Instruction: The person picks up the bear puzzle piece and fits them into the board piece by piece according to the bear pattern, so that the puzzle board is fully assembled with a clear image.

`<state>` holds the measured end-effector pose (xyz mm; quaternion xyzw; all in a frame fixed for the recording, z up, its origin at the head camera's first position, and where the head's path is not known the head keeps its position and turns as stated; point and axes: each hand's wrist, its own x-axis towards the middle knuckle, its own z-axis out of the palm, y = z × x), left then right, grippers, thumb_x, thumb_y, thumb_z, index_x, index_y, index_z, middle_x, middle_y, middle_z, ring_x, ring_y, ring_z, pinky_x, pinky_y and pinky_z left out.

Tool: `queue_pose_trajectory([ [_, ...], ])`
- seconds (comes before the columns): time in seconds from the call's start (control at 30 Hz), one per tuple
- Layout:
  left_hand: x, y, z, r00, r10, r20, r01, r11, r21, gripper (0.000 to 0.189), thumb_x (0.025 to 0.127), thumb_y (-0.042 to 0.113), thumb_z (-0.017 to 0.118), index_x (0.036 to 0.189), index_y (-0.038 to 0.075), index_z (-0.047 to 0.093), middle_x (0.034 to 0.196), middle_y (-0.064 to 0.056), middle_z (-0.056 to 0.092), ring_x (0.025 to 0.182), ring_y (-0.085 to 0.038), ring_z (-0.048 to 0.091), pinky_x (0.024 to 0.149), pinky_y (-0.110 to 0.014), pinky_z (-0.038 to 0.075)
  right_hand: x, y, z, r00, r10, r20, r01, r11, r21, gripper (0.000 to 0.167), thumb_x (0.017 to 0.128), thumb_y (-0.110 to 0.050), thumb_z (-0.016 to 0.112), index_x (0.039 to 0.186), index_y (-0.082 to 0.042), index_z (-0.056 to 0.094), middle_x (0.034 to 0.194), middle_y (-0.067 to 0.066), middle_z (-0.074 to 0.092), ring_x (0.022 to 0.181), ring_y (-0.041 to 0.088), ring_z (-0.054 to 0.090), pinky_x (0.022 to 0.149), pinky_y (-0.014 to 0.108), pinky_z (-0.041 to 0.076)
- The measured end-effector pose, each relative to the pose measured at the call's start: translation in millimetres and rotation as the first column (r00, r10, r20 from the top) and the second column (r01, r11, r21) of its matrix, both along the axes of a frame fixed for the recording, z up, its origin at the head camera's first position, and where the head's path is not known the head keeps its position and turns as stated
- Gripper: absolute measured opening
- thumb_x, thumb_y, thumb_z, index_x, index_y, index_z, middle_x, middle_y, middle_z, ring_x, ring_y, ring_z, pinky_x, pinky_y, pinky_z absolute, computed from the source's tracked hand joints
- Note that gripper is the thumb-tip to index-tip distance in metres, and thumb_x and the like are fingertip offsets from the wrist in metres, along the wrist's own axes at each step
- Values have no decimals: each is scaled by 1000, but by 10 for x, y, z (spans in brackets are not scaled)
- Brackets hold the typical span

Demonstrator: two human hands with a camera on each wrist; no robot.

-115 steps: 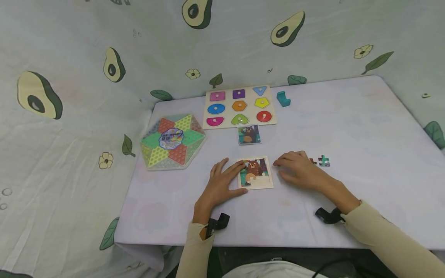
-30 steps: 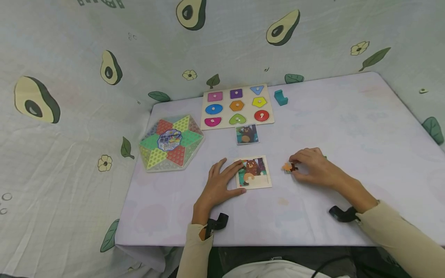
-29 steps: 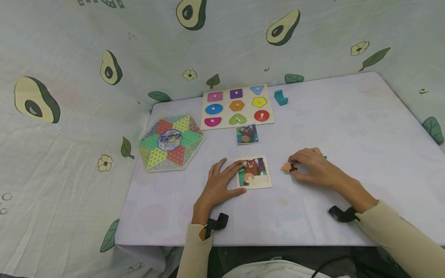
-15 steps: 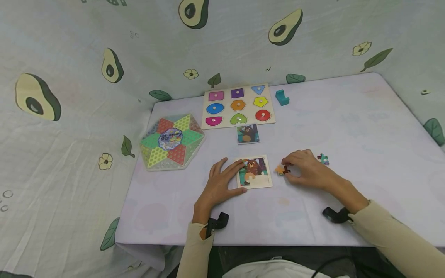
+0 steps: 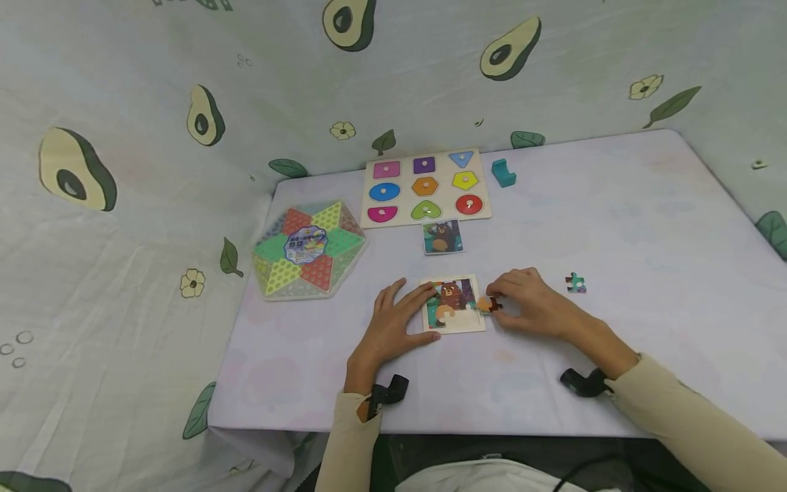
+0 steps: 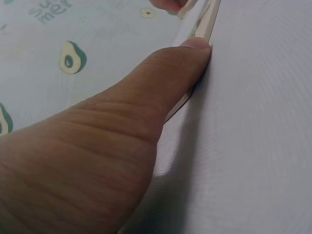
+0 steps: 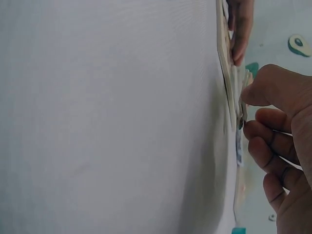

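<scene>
A small wooden jigsaw board (image 5: 462, 321) with a bear picture lies on the table; bare wood shows along its lower right. My left hand (image 5: 389, 329) rests at its left side, fingers spread on its upper left and the thumb (image 6: 180, 66) against its near edge. Between thumb and fingertips my right hand (image 5: 530, 304) pinches an orange and brown jigsaw piece (image 5: 486, 305), which overlaps the board's right edge in the head view. The right wrist view shows that piece (image 7: 244, 95) edge-on. A green jigsaw piece (image 5: 576, 283) lies to the right of my right hand.
Behind the board lies a bear picture card (image 5: 443, 238), below a wooden shape puzzle (image 5: 406, 178) with coloured pieces. A teal block (image 5: 503, 173) sits beside that. At left is a hexagonal star-patterned game board (image 5: 307, 273). A printed cloth (image 5: 418, 75) hangs behind the table (image 5: 645, 239).
My right hand has picked up the orange and brown jigsaw piece and carried it left to the board's right edge. The green piece is uncovered. My left hand stays on the board.
</scene>
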<state>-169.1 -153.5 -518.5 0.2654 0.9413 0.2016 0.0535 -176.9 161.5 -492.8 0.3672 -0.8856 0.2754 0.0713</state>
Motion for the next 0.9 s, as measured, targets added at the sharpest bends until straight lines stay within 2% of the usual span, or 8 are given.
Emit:
queue_pose_trajectory([
  [0.5,-13,0,8,1000,-12,-16,12,1000,5,84,86,63,68,157,32,35,161,14,30,151,-27,9,118,-52,8,-9,-237,-20,999,44,14,-44,999,0,33,79,-16,80,108,-6,71,103,-1,68,99,16,58,91,42,38],
  [0.9,-6,-1,28,1000,-3,9,3,1000,-1,84,86,64,67,157,33,34,161,15,29,151,-26,8,118,-52,8,-10,-378,-9,997,73,2,-73,997,16,35,79,-20,82,110,-6,71,104,1,69,100,19,60,91,43,40],
])
